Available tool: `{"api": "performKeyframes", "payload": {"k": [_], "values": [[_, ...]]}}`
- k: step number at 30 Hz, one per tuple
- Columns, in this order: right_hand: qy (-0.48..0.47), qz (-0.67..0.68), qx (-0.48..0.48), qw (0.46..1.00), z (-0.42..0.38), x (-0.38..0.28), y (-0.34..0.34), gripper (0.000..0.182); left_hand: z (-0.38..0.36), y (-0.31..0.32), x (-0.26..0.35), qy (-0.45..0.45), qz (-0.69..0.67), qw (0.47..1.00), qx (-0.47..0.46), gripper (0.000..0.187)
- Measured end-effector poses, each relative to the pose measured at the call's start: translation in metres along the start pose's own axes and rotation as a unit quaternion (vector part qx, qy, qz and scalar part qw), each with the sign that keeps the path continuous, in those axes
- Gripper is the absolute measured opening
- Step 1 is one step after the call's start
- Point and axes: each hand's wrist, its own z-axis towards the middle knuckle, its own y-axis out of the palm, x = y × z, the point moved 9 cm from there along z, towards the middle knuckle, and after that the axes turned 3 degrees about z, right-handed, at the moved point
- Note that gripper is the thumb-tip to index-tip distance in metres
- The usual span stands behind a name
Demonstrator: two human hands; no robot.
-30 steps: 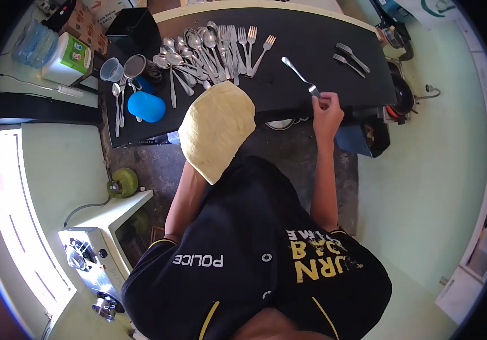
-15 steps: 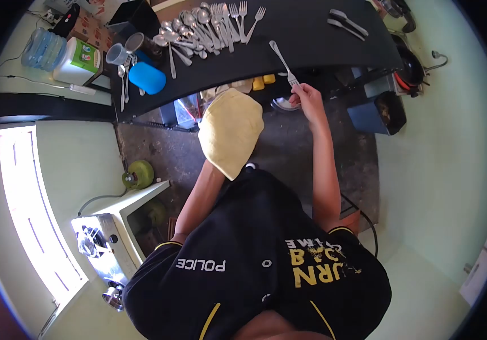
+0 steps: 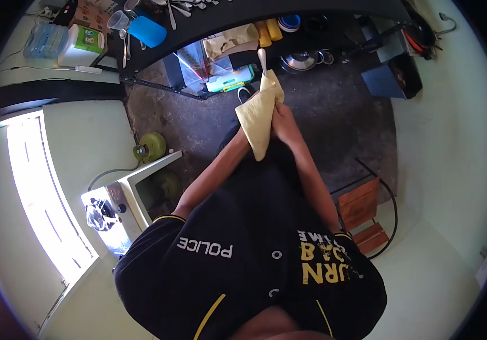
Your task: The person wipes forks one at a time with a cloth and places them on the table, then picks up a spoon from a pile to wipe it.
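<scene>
A yellow cloth (image 3: 259,120) hangs folded between my hands, its pointed corner drooping downward. The fork's handle (image 3: 263,61) sticks up out of the top of the cloth; the tines are hidden. My left hand (image 3: 247,135) is mostly covered by the cloth and grips it from below and behind. My right hand (image 3: 285,123) is closed at the right edge of the cloth, at the fork's lower end. Both hands are together in front of my body, short of the black table (image 3: 221,22).
On the table are several spoons (image 3: 182,10), a blue cup (image 3: 147,31) and a clear cup (image 3: 118,21). Beneath it sit yellow bottles (image 3: 269,33), a pot lid (image 3: 298,62) and a teal-lidded container (image 3: 229,80). A dark bin (image 3: 391,79) and wooden chair (image 3: 360,201) stand right.
My right hand has brought the fork left and down to the cloth, which now folds around its lower part. My left hand has shifted right. The view has tilted lower, away from the table.
</scene>
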Motion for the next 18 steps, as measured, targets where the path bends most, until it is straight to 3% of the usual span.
{"api": "performKeyframes", "payload": {"k": [4, 7, 10, 13, 15, 18], "values": [[-0.071, -0.046, -0.006, 0.996, -0.013, -0.018, 0.004, 0.040, -0.006, 0.015, 0.035, 0.005, -0.054, 0.998, 0.014, 0.018], [-0.099, -0.086, -0.022, 0.991, -0.024, -0.036, 0.003, 0.040, -0.006, 0.015, 0.053, 0.009, 0.007, 0.997, 0.074, 0.021], [-0.060, -0.115, -0.052, 0.990, -0.026, -0.026, -0.003, 0.040, -0.007, 0.004, 0.032, -0.060, -0.083, 0.991, 0.084, 0.025], [-0.040, -0.181, -0.063, 0.981, -0.037, -0.038, -0.004, 0.041, -0.009, 0.002, 0.043, -0.039, -0.093, 0.991, 0.093, 0.032], [0.007, -0.141, -0.077, 0.987, -0.043, -0.027, -0.005, 0.042, -0.011, 0.007, 0.049, -0.025, -0.085, 0.989, 0.114, 0.027], [0.044, -0.056, -0.094, 0.993, -0.047, -0.028, 0.001, 0.044, -0.022, 0.026, 0.066, -0.069, -0.158, 0.984, 0.049, 0.027]]}}
